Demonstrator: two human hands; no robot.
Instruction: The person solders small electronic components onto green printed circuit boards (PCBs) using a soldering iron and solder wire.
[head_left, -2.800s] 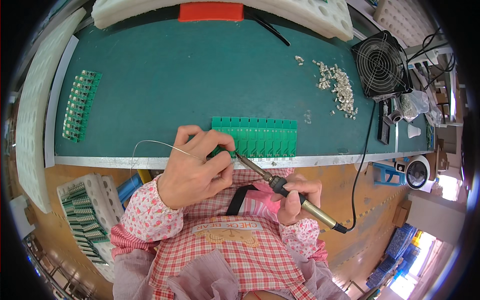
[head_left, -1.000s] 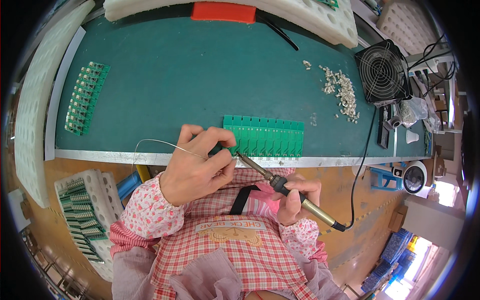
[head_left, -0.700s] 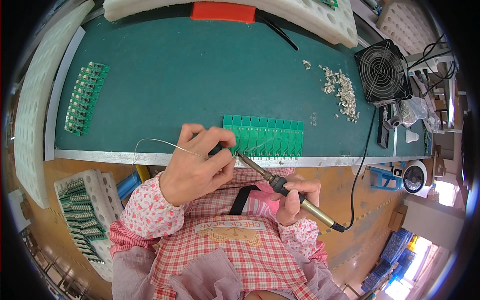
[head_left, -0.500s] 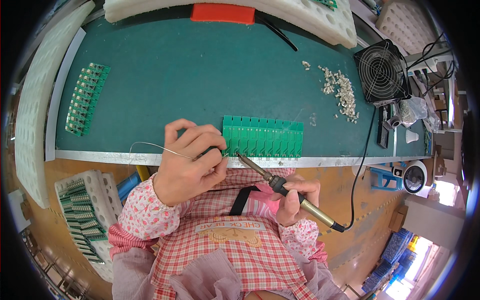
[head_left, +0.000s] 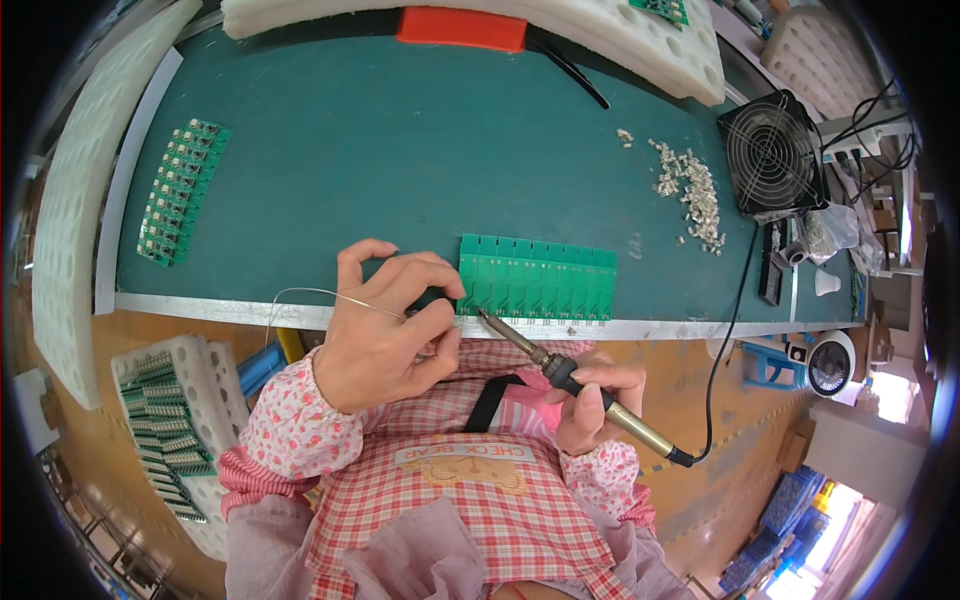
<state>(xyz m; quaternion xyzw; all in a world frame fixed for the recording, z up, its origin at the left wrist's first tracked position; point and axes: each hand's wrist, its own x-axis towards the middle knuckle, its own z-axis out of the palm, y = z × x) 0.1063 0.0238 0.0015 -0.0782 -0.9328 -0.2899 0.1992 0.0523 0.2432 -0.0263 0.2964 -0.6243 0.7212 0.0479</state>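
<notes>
- Here's the right hand (head_left: pixel 598 400), fingers and thumb closed around the soldering iron (head_left: pixel 562 372), its tip angled up and leftward!
- That tip is right at the near edge of the green circuit-board panel (head_left: pixel 540 280), toward its left end; whether it actually touches, one cannot tell.
- On the other side, the left hand (head_left: pixel 385 335) crowds the panel's left edge, fingers bent and pinched narrow on the thin solder wire (head_left: pixel 325 290), which loops out behind the knuckles.
- Something dark sits between those fingers too, too covered to identify.
- The panel itself lies on the green work surface (head_left: pixel 350 150), close to the metal edge strip (head_left: pixel 220 309) in front of the person.
- Out to the left, a populated circuit-board strip (head_left: pixel 182 195), well apart from the hands.
- Over on the right, a scatter of small silvery components (head_left: pixel 698 205), with the black fan (head_left: pixel 770 150) standing just beyond.
- And at the far side, a red block (head_left: pixel 462 30) beside the slim black tool (head_left: pixel 570 72)!
</notes>
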